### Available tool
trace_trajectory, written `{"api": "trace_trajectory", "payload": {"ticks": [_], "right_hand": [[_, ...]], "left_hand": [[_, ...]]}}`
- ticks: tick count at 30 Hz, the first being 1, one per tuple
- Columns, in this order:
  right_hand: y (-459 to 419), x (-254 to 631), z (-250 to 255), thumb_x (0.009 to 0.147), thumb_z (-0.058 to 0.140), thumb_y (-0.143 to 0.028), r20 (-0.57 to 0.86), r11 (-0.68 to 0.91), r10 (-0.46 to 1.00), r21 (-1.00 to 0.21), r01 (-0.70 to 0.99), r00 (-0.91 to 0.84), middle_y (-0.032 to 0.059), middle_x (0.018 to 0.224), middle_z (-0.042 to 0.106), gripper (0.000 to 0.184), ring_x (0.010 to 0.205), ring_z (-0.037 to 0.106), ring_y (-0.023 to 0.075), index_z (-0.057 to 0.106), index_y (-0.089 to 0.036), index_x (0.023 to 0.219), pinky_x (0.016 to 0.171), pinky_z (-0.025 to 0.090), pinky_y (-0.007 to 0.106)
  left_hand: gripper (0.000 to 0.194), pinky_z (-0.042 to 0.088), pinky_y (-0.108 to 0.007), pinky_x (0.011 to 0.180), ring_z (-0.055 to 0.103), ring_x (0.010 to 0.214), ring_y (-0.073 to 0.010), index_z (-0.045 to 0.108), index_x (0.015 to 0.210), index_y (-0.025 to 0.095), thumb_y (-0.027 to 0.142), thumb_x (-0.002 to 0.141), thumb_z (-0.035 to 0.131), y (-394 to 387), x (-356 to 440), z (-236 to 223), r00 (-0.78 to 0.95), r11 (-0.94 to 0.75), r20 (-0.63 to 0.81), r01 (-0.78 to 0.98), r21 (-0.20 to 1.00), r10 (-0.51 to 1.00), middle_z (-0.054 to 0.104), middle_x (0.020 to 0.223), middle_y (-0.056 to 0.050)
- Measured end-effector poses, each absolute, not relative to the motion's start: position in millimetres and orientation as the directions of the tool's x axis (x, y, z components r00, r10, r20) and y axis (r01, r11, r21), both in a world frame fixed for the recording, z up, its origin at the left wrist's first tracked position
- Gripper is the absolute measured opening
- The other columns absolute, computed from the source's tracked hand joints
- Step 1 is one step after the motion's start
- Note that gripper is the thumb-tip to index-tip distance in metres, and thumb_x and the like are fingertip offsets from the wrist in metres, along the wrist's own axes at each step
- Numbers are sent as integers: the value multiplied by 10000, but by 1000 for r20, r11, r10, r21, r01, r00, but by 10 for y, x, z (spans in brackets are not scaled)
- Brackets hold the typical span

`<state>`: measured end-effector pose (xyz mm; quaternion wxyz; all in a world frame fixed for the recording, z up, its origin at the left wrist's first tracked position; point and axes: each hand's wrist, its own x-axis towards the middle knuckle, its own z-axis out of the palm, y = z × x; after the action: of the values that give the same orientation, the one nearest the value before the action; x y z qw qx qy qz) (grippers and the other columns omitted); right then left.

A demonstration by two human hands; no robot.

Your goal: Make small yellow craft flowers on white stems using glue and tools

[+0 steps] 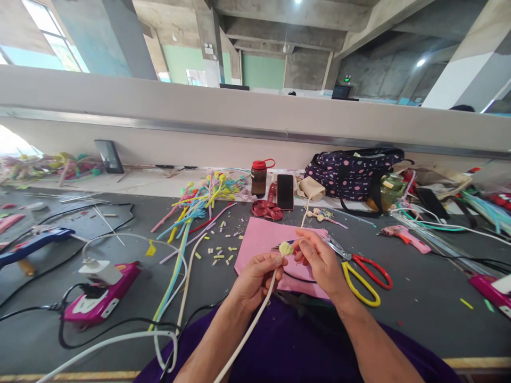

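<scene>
Clearly, the left hand pinches a cream cord between thumb and fingers, just beneath the pale yellow bud at its top. The right hand has its fingers curled beside the bud; whether they press on it, I cannot tell. Below lie a pink sheet and scissors on a dark table, inside a concrete-beamed room. Both forearms reach up from the lower edge, converging at the bud.
</scene>
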<state>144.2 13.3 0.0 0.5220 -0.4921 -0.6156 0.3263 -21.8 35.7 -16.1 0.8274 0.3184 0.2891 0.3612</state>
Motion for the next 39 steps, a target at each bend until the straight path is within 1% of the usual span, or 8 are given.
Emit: {"api": "trace_trajectory", "payload": {"ticks": [2,5,8,11,16,19,30,39], "right_hand": [[130,1448,19,897,448,-399,315,287,946,-924,251,78,52,883,654,320,675,623,148,523,-184,1122,601,492,262],[123,1446,44,871,506,-365,317,279,939,-928,248,129,19,803,630,234,632,608,138,546,-188,1020,580,482,247],[116,1430,55,854,539,-312,350,299,929,-901,316,119,-22,676,582,129,578,561,119,566,-189,881,565,444,229],[111,1413,58,856,535,-286,362,311,928,-880,360,85,-37,620,548,114,562,530,113,562,-189,801,571,425,228],[100,1391,60,849,541,-275,363,321,929,-887,333,70,-37,623,550,106,564,527,111,559,-187,791,580,426,231],[87,1364,56,832,559,-277,345,311,937,-896,316,58,-40,593,539,109,536,510,107,566,-183,777,539,410,224],[62,1282,39,790,599,-353,305,293,952,-926,237,16,-29,565,527,196,499,493,111,574,-168,731,471,388,222],[48,1289,6,792,604,-331,298,285,954,-935,211,33,-13,593,568,177,495,515,111,615,-157,765,467,419,221]], "left_hand": [[204,140,-139,302,295,280,5,641,731,93,272,664,713,358,-217,-163,565,537,-252,-422,730,786,551,458,22],[201,152,-135,300,308,284,5,643,738,93,271,673,711,357,-219,-167,549,528,-246,-444,724,799,553,465,23],[198,155,-132,296,324,289,3,646,750,98,278,690,703,355,-223,-172,541,523,-236,-470,711,807,556,477,25],[199,164,-130,292,330,295,4,648,755,105,287,695,702,349,-220,-172,519,502,-224,-490,712,825,556,488,29],[201,187,-132,296,349,313,2,638,726,116,307,708,698,327,-192,-149,384,357,-182,-455,816,905,563,512,33],[212,203,-131,311,360,327,1,629,718,123,319,699,709,312,-180,-132,322,291,-163,-403,868,933,586,535,27],[217,222,-150,357,364,359,-9,620,682,140,329,667,726,298,-171,-139,282,222,-123,-350,910,951,600,554,18],[210,232,-170,377,353,393,-32,633,675,141,336,680,710,285,-152,-176,209,60,-4,-264,963,978,537,518,39]]}}
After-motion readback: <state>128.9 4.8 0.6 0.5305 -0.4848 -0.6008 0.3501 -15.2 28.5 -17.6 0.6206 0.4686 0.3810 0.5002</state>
